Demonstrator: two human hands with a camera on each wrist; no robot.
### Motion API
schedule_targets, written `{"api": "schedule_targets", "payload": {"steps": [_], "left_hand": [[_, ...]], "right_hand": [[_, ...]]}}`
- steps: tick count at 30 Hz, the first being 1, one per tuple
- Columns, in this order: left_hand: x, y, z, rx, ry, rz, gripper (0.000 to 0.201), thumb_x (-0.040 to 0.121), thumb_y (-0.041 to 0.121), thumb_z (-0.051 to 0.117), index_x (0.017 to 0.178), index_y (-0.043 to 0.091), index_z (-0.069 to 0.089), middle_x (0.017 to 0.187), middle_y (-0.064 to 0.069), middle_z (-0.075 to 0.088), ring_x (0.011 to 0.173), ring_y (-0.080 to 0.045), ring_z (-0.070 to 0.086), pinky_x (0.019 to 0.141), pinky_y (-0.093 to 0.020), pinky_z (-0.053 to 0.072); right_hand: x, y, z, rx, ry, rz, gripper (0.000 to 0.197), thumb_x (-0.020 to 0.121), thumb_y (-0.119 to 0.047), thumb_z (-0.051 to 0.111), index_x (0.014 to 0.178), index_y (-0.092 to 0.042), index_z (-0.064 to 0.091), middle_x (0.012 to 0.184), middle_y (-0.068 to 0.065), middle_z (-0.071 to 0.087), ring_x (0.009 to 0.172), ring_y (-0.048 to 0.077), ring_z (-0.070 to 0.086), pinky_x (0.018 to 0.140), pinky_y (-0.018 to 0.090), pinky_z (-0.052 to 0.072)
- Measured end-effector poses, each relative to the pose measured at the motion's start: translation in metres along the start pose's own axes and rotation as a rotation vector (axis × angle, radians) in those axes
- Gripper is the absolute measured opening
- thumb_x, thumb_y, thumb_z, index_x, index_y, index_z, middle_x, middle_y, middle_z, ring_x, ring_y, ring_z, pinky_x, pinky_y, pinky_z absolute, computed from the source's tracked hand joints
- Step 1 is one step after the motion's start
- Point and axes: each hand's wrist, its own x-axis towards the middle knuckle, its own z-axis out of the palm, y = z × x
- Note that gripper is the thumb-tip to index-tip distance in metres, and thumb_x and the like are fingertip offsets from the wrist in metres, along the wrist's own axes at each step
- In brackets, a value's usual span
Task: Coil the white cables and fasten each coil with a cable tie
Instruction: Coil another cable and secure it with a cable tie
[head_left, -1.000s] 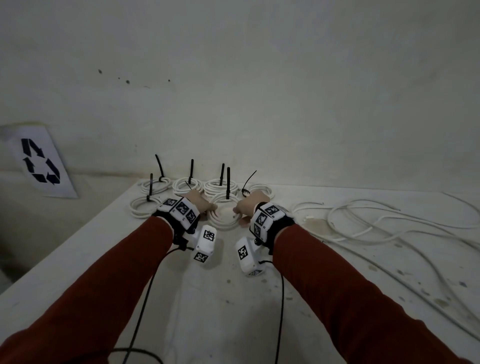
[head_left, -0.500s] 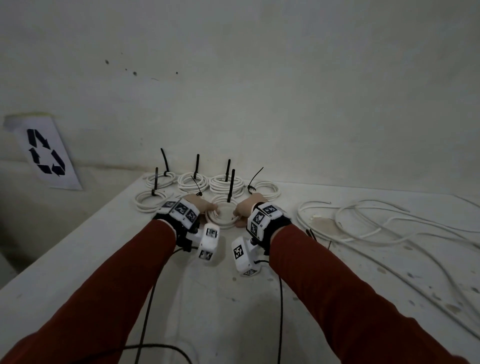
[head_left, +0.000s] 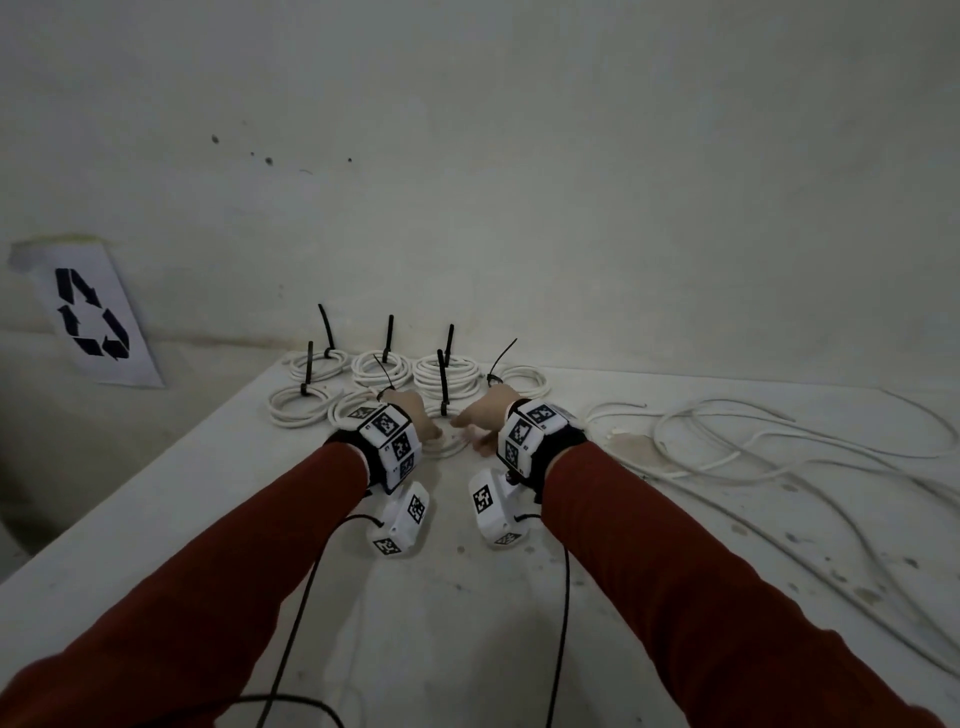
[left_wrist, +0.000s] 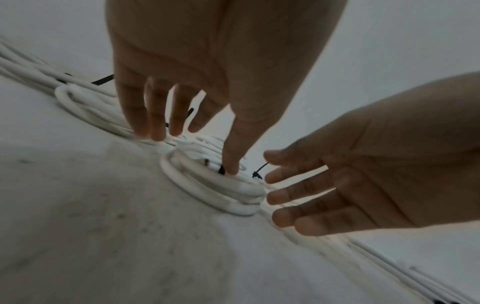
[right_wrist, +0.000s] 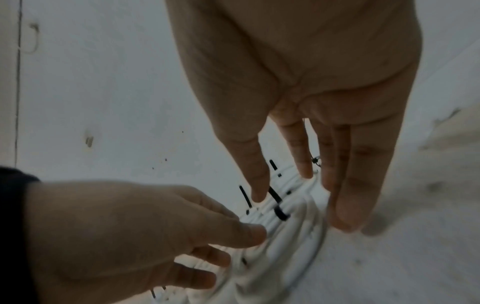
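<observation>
White coil (head_left: 447, 439) lay flat on worktop (head_left: 467, 623) | between both hands | left hand (head_left: 410, 415) and right hand (head_left: 485, 421) flanked it, fingers straight, gripping nothing | tie (head_left: 441, 382) upright

1. All three views are dim and grey, with flat, soft light and no glare or bright highlights anywhere.
2. In the head view, faint soft shadows lie on the table (head_left: 467, 623) beneath the forearms; the far wall (head_left: 571, 182) grades darker toward the upper corners.
3. The wide lens bends the table edges outward at left and right.
4. Both wrist views are soft: the left hand (left_wrist: 207, 61) and right hand (right_wrist: 311, 82) loom large, blurred and stretched.
5. The coil (left_wrist: 215, 195) smears with motion blur, and fine grain shows in the darker areas.
</observation>
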Motion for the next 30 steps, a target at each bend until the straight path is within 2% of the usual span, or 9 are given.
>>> {"api": "schedule_targets", "payload": {"steps": [2, 5, 11, 13, 16, 21, 24, 27, 30], "left_hand": [[-0.004, 0.003, 0.0, -0.042, 0.097, 0.027, 0.059, 0.081, 0.055, 0.05, 0.117, 0.008, 0.055, 0.123, -0.009, 0.057, 0.115, -0.029, 0.051, 0.091, -0.036, 0.042], [-0.024, 0.018, -0.004, -0.141, 0.269, 0.059, 0.056, 0.086, 0.045, 0.055, 0.13, 0.012, 0.048, 0.139, -0.016, 0.039, 0.128, -0.035, 0.037, 0.103, -0.044, 0.034], [-0.066, 0.078, -0.004, -0.179, 0.422, 0.277, 0.031, 0.087, 0.038, 0.054, 0.116, 0.029, 0.058, 0.137, -0.001, 0.039, 0.132, -0.025, 0.027, 0.108, -0.046, 0.016], [-0.078, 0.103, 0.002, -0.186, 0.464, 0.349, 0.028, 0.087, 0.037, 0.055, 0.113, 0.031, 0.059, 0.136, 0.001, 0.04, 0.132, -0.023, 0.025, 0.108, -0.045, 0.015], [-0.095, 0.138, 0.007, -0.196, 0.489, 0.455, 0.024, 0.087, 0.037, 0.054, 0.109, 0.033, 0.061, 0.135, 0.003, 0.04, 0.132, -0.021, 0.024, 0.106, -0.045, 0.015], [-0.115, 0.189, 0.015, -0.207, 0.455, 0.584, 0.026, 0.085, 0.032, 0.056, 0.11, 0.034, 0.06, 0.133, 0.005, 0.04, 0.132, -0.02, 0.021, 0.105, -0.045, 0.014], [-0.121, 0.209, 0.014, -0.174, 0.455, 0.69, 0.035, 0.088, 0.035, 0.056, 0.123, 0.034, 0.053, 0.139, 0.005, 0.037, 0.136, -0.02, 0.017, 0.104, -0.043, 0.015], [-0.125, 0.224, 0.003, -0.15, 0.49, 0.816, 0.04, 0.095, 0.039, 0.048, 0.134, 0.035, 0.043, 0.142, 0.008, 0.038, 0.138, -0.019, 0.018, 0.106, -0.044, 0.015], [-0.128, 0.234, -0.03, -0.261, 0.563, 0.925, 0.032, 0.099, 0.024, 0.041, 0.13, 0.023, 0.052, 0.125, -0.002, 0.058, 0.12, -0.025, 0.047, 0.097, -0.04, 0.036]], "right_hand": [[-0.017, -0.005, -0.014, 0.016, 0.04, -0.014, 0.051, 0.086, -0.021, 0.069, 0.128, 0.003, 0.05, 0.123, 0.016, 0.058, 0.091, 0.028, 0.061, 0.081, 0.038, 0.055], [-0.046, 0.003, -0.048, -0.055, 0.127, -0.035, 0.043, 0.089, -0.024, 0.065, 0.121, 0.003, 0.057, 0.109, 0.011, 0.06, 0.088, 0.029, 0.065, 0.05, 0.022, 0.051], [-0.109, 0.074, -0.126, -0.621, 0.227, 0.105, 0.053, 0.085, -0.034, 0.07, 0.122, 0.002, 0.059, 0.127, 0.016, 0.06, 0.113, 0.029, 0.057, 0.09, 0.032, 0.046], [-0.133, 0.103, -0.144, -0.763, 0.197, 0.207, 0.048, 0.084, -0.035, 0.071, 0.115, -0.001, 0.062, 0.12, 0.016, 0.062, 0.111, 0.029, 0.059, 0.086, 0.03, 0.046], [-0.159, 0.151, -0.161, -0.84, 0.166, 0.307, 0.039, 0.072, -0.046, 0.079, 0.062, -0.013, 0.06, 0.073, 0.006, 0.064, 0.073, 0.024, 0.062, 0.062, 0.025, 0.047], [-0.187, 0.173, -0.169, -0.85, 0.087, 0.351, 0.026, 0.08, -0.031, 0.074, 0.077, -0.007, 0.067, 0.066, 0.002, 0.069, 0.084, 0.025, 0.065, 0.077, 0.029, 0.052], [-0.205, 0.158, -0.179, -0.727, 0.13, 0.234, 0.021, 0.093, -0.016, 0.057, 0.105, 0.001, 0.062, 0.108, 0.015, 0.068, 0.101, 0.03, 0.066, 0.068, 0.028, 0.049], [-0.217, 0.138, -0.195, -0.421, 0.272, 0.026, 0.009, 0.097, -0.006, 0.044, 0.088, -0.007, 0.048, 0.091, 0.013, 0.067, 0.062, 0.025, 0.063, 0.053, 0.029, 0.048], [-0.231, 0.111, -0.209, -0.244, 0.44, -0.191, 0.014, 0.098, -0.008, 0.042, 0.085, -0.011, 0.045, 0.077, 0.004, 0.058, 0.056, 0.015, 0.048, 0.05, 0.027, 0.045]]}}
